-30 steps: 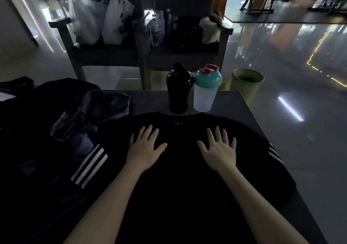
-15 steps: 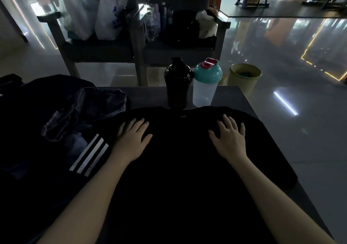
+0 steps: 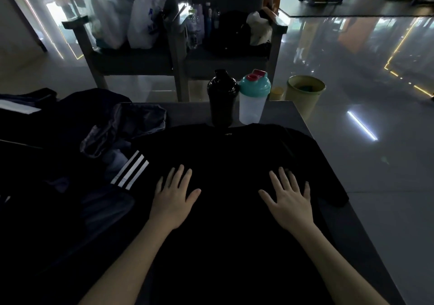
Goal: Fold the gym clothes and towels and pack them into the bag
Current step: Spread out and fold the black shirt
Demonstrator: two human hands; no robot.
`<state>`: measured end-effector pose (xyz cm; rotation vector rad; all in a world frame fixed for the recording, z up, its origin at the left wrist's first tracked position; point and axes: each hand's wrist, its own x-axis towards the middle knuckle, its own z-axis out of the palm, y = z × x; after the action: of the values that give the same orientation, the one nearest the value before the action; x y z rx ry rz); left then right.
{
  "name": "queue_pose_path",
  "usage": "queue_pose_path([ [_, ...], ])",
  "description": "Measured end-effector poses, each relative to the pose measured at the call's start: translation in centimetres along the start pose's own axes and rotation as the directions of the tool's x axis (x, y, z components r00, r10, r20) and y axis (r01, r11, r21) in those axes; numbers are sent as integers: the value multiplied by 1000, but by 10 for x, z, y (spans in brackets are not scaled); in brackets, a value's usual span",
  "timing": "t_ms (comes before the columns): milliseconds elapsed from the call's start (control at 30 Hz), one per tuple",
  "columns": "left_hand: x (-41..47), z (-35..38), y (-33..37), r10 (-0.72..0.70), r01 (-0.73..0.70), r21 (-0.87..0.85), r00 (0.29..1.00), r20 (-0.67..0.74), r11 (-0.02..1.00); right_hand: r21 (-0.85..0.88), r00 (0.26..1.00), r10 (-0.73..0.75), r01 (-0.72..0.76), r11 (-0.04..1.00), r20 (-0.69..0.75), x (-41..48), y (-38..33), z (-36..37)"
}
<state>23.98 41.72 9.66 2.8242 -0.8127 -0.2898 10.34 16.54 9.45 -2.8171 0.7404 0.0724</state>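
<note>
Your one grey table (image 3: 293, 121) fills the near view. Past its far edge, two dark chairs (image 3: 141, 62) stand side by side. The left chair carries two white plastic bags (image 3: 145, 18). The right chair carries one black bag (image 3: 229, 32) with one crumpled white item (image 3: 258, 27) beside it.

On the table you have one black shirt (image 3: 225, 246) spread flat. Its collar points to the far edge and its right sleeve lies at the table's right edge. To its left is one dark heap of clothes (image 3: 47, 145), too dim for you to count the pieces or tell garments from a bag. One grey-blue garment (image 3: 138, 121) lies crumpled on top of it.

One green bin (image 3: 305, 93) stands on the floor, off the table's far right corner.

Two shaker bottles stand upright and touching just beyond the collar. They are one black bottle (image 3: 222, 100) and, to its right, one clear bottle with a teal lid (image 3: 252, 102).

Both of your hands lie palm down on the chest of the shirt, well apart. Your left hand (image 3: 173, 201) and your right hand (image 3: 290, 203) each have their fingers straight and spread wide, gripping nothing.

Three white stripes (image 3: 130, 173) show on the dark cloth just left of your left hand.
</note>
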Motion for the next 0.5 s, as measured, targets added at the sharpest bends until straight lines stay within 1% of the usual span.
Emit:
queue_pose_path([
  [100, 9, 0, -4, -19, 17, -50, 999, -40, 999, -6, 999, -31, 31, 999, 11, 8, 3, -4],
  [167, 8, -1, -1, -37, 37, -7, 998, -57, 999, 10, 999, -41, 41, 999, 36, 8, 3, -8],
  [200, 5, -2, 2, -53, 56, 28, 995, -90, 998, 28, 999, -37, 36, 999, 25, 5, 1, -10],
  [267, -13, -3, 10, -61, 77, 82, 982, -181, 994, 72, 999, -2, 6, 997, -54, -12, -2, -12],
  [300, -25, -3, 13, -43, 63, 87, 976, -212, 994, 91, 994, 19, -9, 996, -105, -24, -2, -12],
  [333, -38, -2, 16, -19, 35, 72, 976, -216, 997, 105, 990, 31, -17, 994, -138, -38, -1, -11],
  [400, -64, 3, 17, -24, 27, 18, 986, -163, 999, 120, 992, 41, -26, 992, -120, -63, 6, -8],
  [500, -91, 7, 16, -130, 133, 24, 988, -77, 991, 113, 999, 32, -29, 993, -22, -88, 16, -7],
])
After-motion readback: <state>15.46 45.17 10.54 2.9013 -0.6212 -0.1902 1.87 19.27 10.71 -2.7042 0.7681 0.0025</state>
